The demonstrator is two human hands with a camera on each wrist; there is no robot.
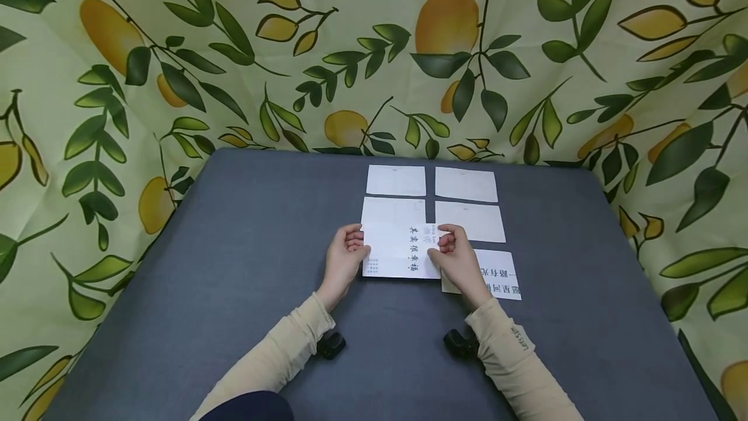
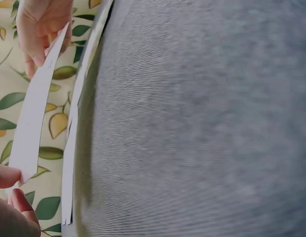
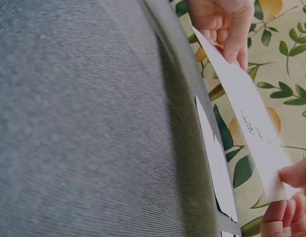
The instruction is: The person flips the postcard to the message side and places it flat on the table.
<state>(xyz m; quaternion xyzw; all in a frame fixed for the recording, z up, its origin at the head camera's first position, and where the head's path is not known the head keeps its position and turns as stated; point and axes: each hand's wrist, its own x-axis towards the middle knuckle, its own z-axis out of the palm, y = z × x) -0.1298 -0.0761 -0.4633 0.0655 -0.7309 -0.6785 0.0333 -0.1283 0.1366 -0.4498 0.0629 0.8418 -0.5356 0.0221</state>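
Left hand (image 1: 342, 264): thumb and fingers clamped on the left end of the held card (image 1: 388, 251), so that grip's busy.
Held card: up off the bench (image 1: 263, 232), writing facing up, long axis running hand to hand, so neither's really nearer.
White cards (image 1: 469, 221): four in two columns, just beyond.
Right hand (image 1: 465, 262): grip's pinching the right end.
Other printed card (image 1: 501, 271): flat on the bench, partly hidden by the right hand, so that's closest.
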